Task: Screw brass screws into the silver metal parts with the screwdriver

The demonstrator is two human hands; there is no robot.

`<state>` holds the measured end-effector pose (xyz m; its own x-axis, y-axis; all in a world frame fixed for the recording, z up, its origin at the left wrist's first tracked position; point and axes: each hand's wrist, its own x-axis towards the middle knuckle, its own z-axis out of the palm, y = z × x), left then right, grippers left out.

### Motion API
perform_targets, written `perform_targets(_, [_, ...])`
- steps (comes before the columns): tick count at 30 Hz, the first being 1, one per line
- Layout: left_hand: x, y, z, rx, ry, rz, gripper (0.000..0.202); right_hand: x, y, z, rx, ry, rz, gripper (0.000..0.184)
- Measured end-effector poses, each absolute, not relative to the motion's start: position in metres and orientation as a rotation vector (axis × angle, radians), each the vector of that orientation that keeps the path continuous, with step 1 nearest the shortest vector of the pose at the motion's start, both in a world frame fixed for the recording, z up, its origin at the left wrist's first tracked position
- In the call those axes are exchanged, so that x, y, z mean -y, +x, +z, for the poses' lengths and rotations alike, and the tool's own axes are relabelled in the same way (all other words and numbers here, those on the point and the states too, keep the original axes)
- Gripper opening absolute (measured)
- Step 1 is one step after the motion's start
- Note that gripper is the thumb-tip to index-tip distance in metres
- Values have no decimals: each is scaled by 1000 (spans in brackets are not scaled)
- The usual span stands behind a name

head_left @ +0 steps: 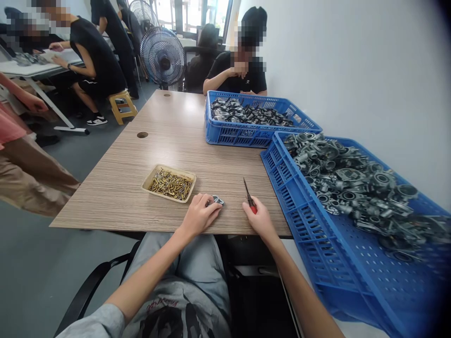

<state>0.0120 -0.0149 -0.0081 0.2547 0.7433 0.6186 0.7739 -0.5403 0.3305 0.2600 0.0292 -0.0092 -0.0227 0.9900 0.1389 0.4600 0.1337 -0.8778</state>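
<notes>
My left hand [201,213] is closed around a small grey metal part [218,201] near the table's front edge; the fingers cover most of it. In my right hand [260,217] is a screwdriver [248,195] with a red and black handle, its dark shaft pointing away from me and up off to the left. The screwdriver's tip is apart from the metal part. Just beyond my left hand stands a shallow cream tray [145,187] filled with small brass-coloured screws [169,184].
Blue crates hold grey metal castings [347,173] on the right and dark metal parts [246,112] farther back. A person [225,70] sits at the table's far end. A fan [162,57] stands behind. Other people are on the left, one walking beside the table.
</notes>
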Motion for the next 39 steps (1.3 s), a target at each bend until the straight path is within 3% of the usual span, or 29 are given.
perform_targets(6, [17, 13, -14, 1568, -2366, -1295, 14, -22, 288, 39, 1926, -1477, 802, 47])
perform_targets(10, [15, 10, -14, 1570, -2407, -1355, 16, -6, 295, 84, 1991, -1540, 728, 30])
perform_targets(16, [15, 9, -12, 1610, -2464, -1368, 18, 13, 300, 123, 2181, -1431, 718, 27])
perform_targets(28, [15, 9, -13, 1586, -2475, -1351, 12, 17, 284, 121, 2244, -1313, 709, 18])
perform_targets(39, [15, 9, -7, 1575, -2498, -1387, 11, 36, 273, 116, 2208, -1522, 509, 31])
